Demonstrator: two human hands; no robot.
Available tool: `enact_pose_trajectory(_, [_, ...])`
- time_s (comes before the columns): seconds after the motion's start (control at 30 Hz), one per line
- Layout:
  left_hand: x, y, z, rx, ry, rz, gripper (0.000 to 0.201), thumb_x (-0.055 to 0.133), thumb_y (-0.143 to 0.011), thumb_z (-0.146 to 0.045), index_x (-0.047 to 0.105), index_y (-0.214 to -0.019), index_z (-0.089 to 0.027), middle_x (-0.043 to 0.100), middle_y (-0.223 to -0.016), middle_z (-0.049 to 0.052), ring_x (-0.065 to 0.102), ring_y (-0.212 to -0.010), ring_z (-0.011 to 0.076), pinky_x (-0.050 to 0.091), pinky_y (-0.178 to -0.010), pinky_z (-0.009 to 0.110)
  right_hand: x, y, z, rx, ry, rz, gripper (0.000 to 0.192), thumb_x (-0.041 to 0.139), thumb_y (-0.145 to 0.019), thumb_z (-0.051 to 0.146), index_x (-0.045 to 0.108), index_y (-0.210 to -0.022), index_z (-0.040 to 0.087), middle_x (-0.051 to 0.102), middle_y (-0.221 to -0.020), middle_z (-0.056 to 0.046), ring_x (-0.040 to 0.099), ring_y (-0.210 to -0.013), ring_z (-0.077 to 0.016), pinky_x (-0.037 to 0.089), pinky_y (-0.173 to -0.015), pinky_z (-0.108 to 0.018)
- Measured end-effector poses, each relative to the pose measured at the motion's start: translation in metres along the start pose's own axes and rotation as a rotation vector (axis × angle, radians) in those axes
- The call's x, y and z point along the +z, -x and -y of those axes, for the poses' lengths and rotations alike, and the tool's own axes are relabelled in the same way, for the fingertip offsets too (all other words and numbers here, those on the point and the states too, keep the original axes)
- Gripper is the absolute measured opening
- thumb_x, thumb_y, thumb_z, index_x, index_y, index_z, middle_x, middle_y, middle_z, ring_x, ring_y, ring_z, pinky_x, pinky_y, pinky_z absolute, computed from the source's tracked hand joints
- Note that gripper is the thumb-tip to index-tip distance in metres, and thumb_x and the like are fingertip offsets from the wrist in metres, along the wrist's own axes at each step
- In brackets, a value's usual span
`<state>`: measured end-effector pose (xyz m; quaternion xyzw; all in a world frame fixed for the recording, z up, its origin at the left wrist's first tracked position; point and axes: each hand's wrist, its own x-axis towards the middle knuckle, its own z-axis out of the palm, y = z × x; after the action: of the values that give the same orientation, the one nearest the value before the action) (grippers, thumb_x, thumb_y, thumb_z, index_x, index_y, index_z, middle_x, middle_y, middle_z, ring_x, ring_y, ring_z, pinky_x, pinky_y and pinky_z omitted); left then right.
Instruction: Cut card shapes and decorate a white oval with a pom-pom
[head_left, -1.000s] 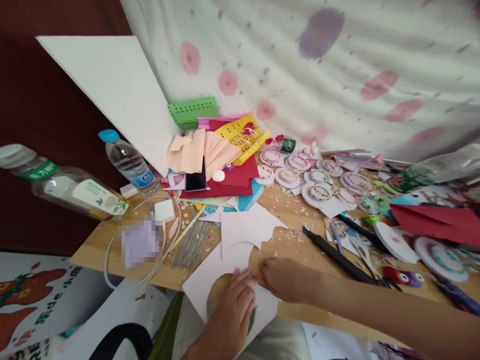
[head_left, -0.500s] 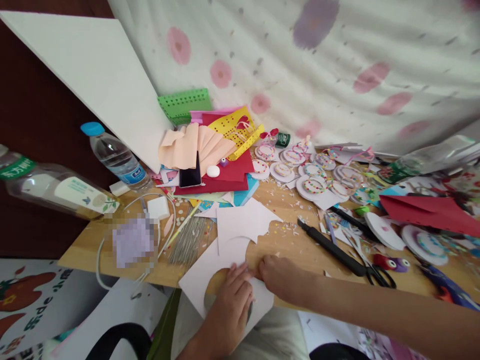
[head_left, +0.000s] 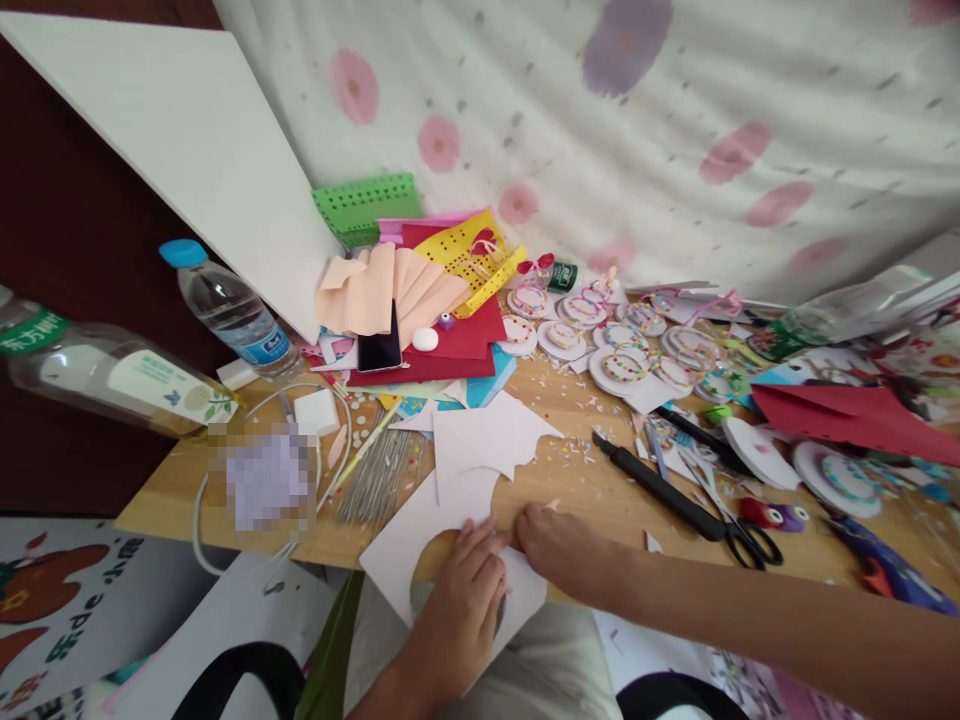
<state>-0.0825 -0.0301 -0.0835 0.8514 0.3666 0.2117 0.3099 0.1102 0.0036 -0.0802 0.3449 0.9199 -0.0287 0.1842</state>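
My left hand [head_left: 461, 600] lies flat, fingers spread, on the white card [head_left: 397, 560] overhanging the table edge [head_left: 180, 520]; my right hand [head_left: 559, 545] pinches its cut rim, grip detail unclear; risk: uneven pull could tear the card or slide it off.

A white cloth [head_left: 675, 120] with pink and purple blotches hangs behind the tan wooden table [head_left: 592, 500]. Green perforated paper [head_left: 364, 205], yellow punched paper [head_left: 469, 250], red sheet [head_left: 847, 415], white sheets [head_left: 480, 445], blue-capped bottle [head_left: 225, 305].
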Motion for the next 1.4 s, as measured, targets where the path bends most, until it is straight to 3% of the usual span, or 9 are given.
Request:
enact_pose_trajectory(0.27, [0.001, 0.0, 0.0, -0.001, -0.021, 0.013, 0.023, 0.035, -0.092, -0.005, 0.052, -0.102, -0.016, 0.058, -0.131, 0.015, 0.04, -0.138, 0.0255, 0.032, -0.116, 0.059, -0.006, 0.0, 0.002, -0.039, 0.109, 0.092, 0.026, 0.052, -0.077, -0.001, 0.067, -0.096, 0.009, 0.067, -0.087, -0.016, 0.061, -0.078, -0.0277, 0.047, -0.068, -0.038])
enact_pose_trajectory(0.43, [0.002, -0.001, 0.0, -0.002, -0.026, 0.024, 0.023, 0.034, -0.092, -0.005, 0.052, -0.1, -0.016, 0.058, -0.131, 0.016, 0.039, -0.138, 0.0259, 0.032, -0.115, 0.06, -0.013, -0.001, -0.005, -0.069, 0.052, 0.123, 0.022, 0.055, -0.077, 0.0, 0.07, -0.089, 0.009, 0.067, -0.084, -0.014, 0.06, -0.076, -0.0259, 0.046, -0.065, -0.035])
enact_pose_trajectory(0.57, [0.0, -0.001, -0.001, 0.003, -0.008, -0.003, 0.024, 0.035, -0.091, -0.004, 0.053, -0.102, -0.017, 0.059, -0.129, 0.014, 0.042, -0.137, 0.0255, 0.034, -0.115, 0.058, -0.025, 0.004, -0.018, -0.1, -0.083, 0.107, 0.015, 0.055, -0.086, 0.011, 0.069, -0.088, 0.011, 0.067, -0.084, -0.012, 0.061, -0.073, -0.0216, 0.045, -0.061, -0.031])
enact_pose_trajectory(0.7, [-0.001, 0.0, -0.001, -0.001, 0.007, -0.002, 0.025, 0.037, -0.091, -0.005, 0.054, -0.105, -0.017, 0.059, -0.129, 0.014, 0.042, -0.137, 0.0254, 0.033, -0.116, 0.058, -0.031, 0.008, -0.025, -0.051, -0.186, 0.102, 0.021, 0.05, -0.092, 0.022, 0.067, -0.095, 0.01, 0.067, -0.086, -0.011, 0.06, -0.064, -0.0184, 0.044, -0.055, -0.03])
enact_pose_trajectory(0.97, [0.0, -0.001, -0.001, 0.002, 0.001, -0.022, 0.025, 0.037, -0.091, -0.004, 0.056, -0.101, -0.017, 0.06, -0.128, 0.013, 0.044, -0.136, 0.0253, 0.035, -0.115, 0.056, -0.021, 0.001, -0.011, 0.037, -0.179, 0.113, 0.012, 0.058, -0.085, 0.012, 0.069, -0.089, 0.011, 0.067, -0.085, -0.015, 0.063, -0.077, -0.0246, 0.043, -0.056, -0.031])
enact_pose_trajectory(1.2, [-0.001, -0.001, -0.001, -0.004, -0.013, 0.017, 0.025, 0.035, -0.091, -0.005, 0.054, -0.102, -0.016, 0.059, -0.13, 0.014, 0.04, -0.138, 0.025, 0.032, -0.117, 0.056, -0.03, -0.002, -0.008, 0.119, -0.241, 0.134, 0.014, 0.059, -0.087, 0.018, 0.071, -0.089, 0.011, 0.069, -0.083, -0.012, 0.065, -0.071, -0.0223, 0.046, -0.06, -0.031])
enact_pose_trajectory(1.4, [0.0, 0.0, -0.001, -0.003, 0.013, -0.004, 0.026, 0.036, -0.091, -0.005, 0.055, -0.102, -0.018, 0.058, -0.131, 0.013, 0.041, -0.138, 0.0251, 0.032, -0.116, 0.057, -0.026, 0.0, -0.005, 0.159, -0.279, 0.109, 0.013, 0.058, -0.086, 0.012, 0.071, -0.089, 0.01, 0.069, -0.086, -0.013, 0.065, -0.072, -0.0211, 0.045, -0.06, -0.03])
